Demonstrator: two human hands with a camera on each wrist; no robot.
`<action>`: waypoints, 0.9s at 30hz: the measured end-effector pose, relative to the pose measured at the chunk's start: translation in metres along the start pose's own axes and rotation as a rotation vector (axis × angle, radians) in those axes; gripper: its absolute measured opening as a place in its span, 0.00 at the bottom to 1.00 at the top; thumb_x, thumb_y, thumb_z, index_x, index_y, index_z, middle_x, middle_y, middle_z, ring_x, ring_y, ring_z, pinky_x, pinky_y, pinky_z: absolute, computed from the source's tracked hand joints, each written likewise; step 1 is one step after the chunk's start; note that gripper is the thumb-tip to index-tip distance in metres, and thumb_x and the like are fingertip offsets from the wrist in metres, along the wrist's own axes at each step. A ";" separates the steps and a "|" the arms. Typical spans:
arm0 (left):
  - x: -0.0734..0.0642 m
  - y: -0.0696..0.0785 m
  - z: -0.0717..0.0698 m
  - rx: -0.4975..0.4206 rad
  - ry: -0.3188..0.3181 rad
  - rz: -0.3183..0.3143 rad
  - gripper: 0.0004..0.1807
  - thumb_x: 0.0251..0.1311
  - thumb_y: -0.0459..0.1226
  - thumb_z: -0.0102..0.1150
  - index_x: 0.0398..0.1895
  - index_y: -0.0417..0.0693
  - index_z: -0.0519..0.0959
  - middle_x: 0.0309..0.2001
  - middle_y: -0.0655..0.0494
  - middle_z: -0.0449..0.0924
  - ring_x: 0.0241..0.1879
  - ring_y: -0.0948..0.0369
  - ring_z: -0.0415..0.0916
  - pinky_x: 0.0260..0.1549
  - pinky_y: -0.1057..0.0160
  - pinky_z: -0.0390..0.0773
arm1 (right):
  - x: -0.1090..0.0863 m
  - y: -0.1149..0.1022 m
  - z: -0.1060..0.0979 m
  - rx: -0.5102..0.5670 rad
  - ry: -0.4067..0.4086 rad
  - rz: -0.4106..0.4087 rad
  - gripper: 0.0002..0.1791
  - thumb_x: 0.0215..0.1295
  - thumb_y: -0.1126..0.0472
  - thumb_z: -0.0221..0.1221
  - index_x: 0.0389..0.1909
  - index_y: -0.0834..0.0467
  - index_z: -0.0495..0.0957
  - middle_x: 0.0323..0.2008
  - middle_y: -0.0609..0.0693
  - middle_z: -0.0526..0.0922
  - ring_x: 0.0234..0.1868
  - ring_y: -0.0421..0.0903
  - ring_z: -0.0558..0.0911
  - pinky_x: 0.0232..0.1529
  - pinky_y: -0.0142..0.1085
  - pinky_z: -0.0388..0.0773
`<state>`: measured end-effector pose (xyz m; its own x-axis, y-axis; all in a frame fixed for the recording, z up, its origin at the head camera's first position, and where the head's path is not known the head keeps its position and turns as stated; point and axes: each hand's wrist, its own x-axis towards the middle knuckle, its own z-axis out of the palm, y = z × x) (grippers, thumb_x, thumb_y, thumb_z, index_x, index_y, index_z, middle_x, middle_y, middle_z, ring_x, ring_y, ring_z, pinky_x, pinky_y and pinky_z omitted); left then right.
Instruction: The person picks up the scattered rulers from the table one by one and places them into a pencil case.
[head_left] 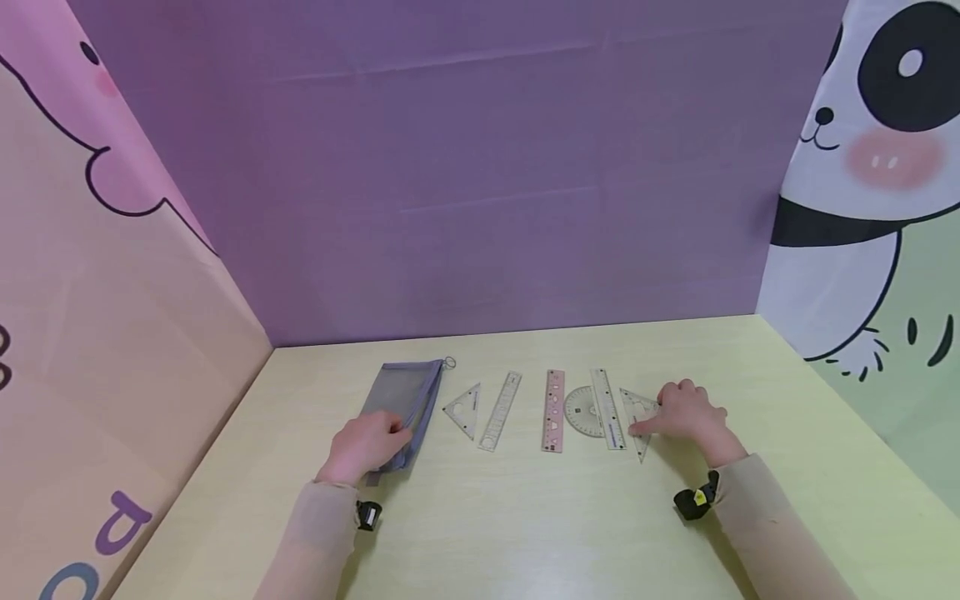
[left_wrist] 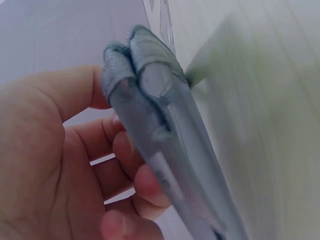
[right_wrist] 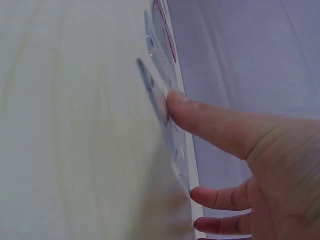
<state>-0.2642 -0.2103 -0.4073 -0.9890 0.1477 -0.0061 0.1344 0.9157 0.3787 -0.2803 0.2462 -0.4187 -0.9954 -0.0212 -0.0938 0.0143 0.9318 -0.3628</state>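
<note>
A grey-blue mesh zip pouch (head_left: 397, 385) lies at the left of the table, its zipped edge towards the rulers. My left hand (head_left: 366, 446) grips its near part; in the left wrist view the thumb and curled fingers (left_wrist: 150, 185) meet the pouch's side (left_wrist: 165, 135). At the right, my right hand (head_left: 688, 414) is over a clear set square (head_left: 634, 403). Its thumb (right_wrist: 210, 117) touches the set square (right_wrist: 172, 137), while the other fingertips rest near the far edge and the table, spread from the thumb.
Between the hands lie a small clear set square (head_left: 463, 410), a clear ruler (head_left: 500, 412), a pink ruler (head_left: 552, 411), and a round protractor (head_left: 581, 412) partly under another clear ruler (head_left: 608, 409). A purple cloth wall (head_left: 495, 183) stands behind the table (head_left: 525, 517).
</note>
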 end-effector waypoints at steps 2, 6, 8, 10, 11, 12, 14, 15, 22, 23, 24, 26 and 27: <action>-0.001 0.001 0.000 -0.001 0.000 0.003 0.19 0.61 0.41 0.54 0.14 0.52 0.62 0.15 0.61 0.57 0.16 0.63 0.55 0.16 0.66 0.53 | 0.001 0.001 0.001 -0.002 0.006 0.002 0.40 0.42 0.36 0.70 0.40 0.68 0.73 0.42 0.65 0.69 0.45 0.64 0.67 0.41 0.73 0.64; -0.001 0.002 0.000 0.004 0.006 0.006 0.20 0.61 0.41 0.54 0.13 0.52 0.61 0.15 0.61 0.56 0.16 0.63 0.55 0.16 0.66 0.53 | 0.001 0.001 -0.001 0.014 0.009 -0.015 0.39 0.42 0.38 0.71 0.39 0.69 0.74 0.42 0.65 0.69 0.44 0.63 0.67 0.43 0.75 0.61; -0.001 0.002 0.000 0.007 0.010 0.006 0.20 0.60 0.41 0.54 0.13 0.52 0.61 0.15 0.61 0.56 0.16 0.63 0.54 0.16 0.66 0.53 | 0.002 0.000 -0.002 0.020 0.005 -0.026 0.39 0.42 0.38 0.72 0.38 0.70 0.74 0.42 0.66 0.68 0.44 0.64 0.67 0.44 0.76 0.59; -0.001 0.001 0.000 0.008 0.012 0.006 0.19 0.60 0.41 0.54 0.13 0.52 0.61 0.15 0.61 0.56 0.16 0.63 0.54 0.16 0.66 0.53 | 0.003 0.000 -0.002 0.024 -0.004 -0.030 0.39 0.42 0.38 0.71 0.38 0.70 0.75 0.43 0.66 0.68 0.45 0.64 0.67 0.45 0.76 0.58; -0.001 0.001 0.001 0.008 0.013 0.007 0.19 0.60 0.41 0.54 0.13 0.52 0.61 0.15 0.61 0.56 0.16 0.63 0.54 0.15 0.66 0.53 | 0.004 -0.001 -0.002 0.025 -0.009 -0.030 0.39 0.42 0.38 0.71 0.38 0.70 0.75 0.43 0.66 0.68 0.45 0.64 0.67 0.45 0.76 0.58; -0.001 0.001 0.001 0.009 0.013 0.008 0.19 0.60 0.41 0.54 0.13 0.52 0.61 0.15 0.61 0.56 0.16 0.63 0.55 0.15 0.66 0.53 | 0.004 -0.001 -0.002 0.024 -0.014 -0.031 0.39 0.41 0.38 0.71 0.38 0.70 0.75 0.44 0.67 0.68 0.46 0.64 0.67 0.45 0.76 0.58; -0.001 0.000 0.002 0.011 0.012 0.008 0.19 0.60 0.41 0.54 0.13 0.52 0.62 0.15 0.61 0.57 0.16 0.63 0.55 0.16 0.65 0.53 | 0.006 -0.001 -0.001 0.027 -0.027 -0.029 0.39 0.41 0.38 0.71 0.38 0.70 0.75 0.44 0.67 0.67 0.46 0.64 0.66 0.46 0.76 0.57; -0.001 0.000 0.002 0.014 0.012 0.006 0.19 0.60 0.41 0.54 0.13 0.52 0.62 0.15 0.61 0.57 0.16 0.62 0.55 0.16 0.65 0.53 | 0.007 0.000 0.000 0.028 -0.032 -0.030 0.38 0.41 0.39 0.71 0.38 0.70 0.75 0.44 0.67 0.67 0.46 0.64 0.66 0.46 0.76 0.57; 0.000 -0.001 0.003 0.022 0.009 0.000 0.19 0.60 0.41 0.54 0.14 0.52 0.62 0.15 0.61 0.57 0.17 0.62 0.55 0.16 0.65 0.53 | 0.013 0.000 0.004 0.051 -0.034 -0.037 0.32 0.40 0.43 0.69 0.37 0.66 0.74 0.45 0.65 0.66 0.46 0.62 0.66 0.45 0.74 0.57; 0.000 -0.001 0.002 0.021 0.010 0.000 0.19 0.60 0.41 0.54 0.14 0.52 0.62 0.15 0.61 0.57 0.16 0.62 0.55 0.16 0.65 0.53 | 0.014 0.000 0.005 0.055 -0.030 -0.037 0.32 0.40 0.44 0.69 0.37 0.65 0.73 0.45 0.64 0.66 0.46 0.62 0.66 0.44 0.73 0.58; 0.000 -0.001 0.002 0.019 0.011 0.000 0.19 0.60 0.41 0.54 0.14 0.52 0.62 0.15 0.61 0.57 0.16 0.62 0.55 0.16 0.65 0.53 | 0.015 0.000 0.005 0.059 -0.023 -0.038 0.32 0.40 0.45 0.69 0.38 0.65 0.72 0.44 0.64 0.67 0.45 0.61 0.66 0.43 0.71 0.59; 0.000 -0.001 0.001 0.018 0.012 0.001 0.19 0.60 0.41 0.54 0.14 0.52 0.62 0.15 0.61 0.57 0.16 0.62 0.55 0.16 0.65 0.53 | 0.017 0.003 0.006 0.071 -0.011 -0.060 0.34 0.41 0.46 0.70 0.42 0.66 0.71 0.44 0.64 0.67 0.45 0.61 0.67 0.43 0.67 0.63; 0.000 -0.001 0.001 0.016 0.010 0.001 0.19 0.60 0.41 0.54 0.14 0.52 0.62 0.15 0.61 0.57 0.16 0.62 0.55 0.16 0.65 0.53 | 0.018 0.005 0.006 0.082 -0.002 -0.084 0.34 0.42 0.48 0.70 0.44 0.67 0.71 0.44 0.65 0.68 0.45 0.61 0.68 0.44 0.66 0.64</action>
<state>-0.2641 -0.2104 -0.4088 -0.9895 0.1445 0.0039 0.1360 0.9215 0.3638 -0.2977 0.2480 -0.4277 -0.9931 -0.0993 -0.0619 -0.0616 0.8937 -0.4443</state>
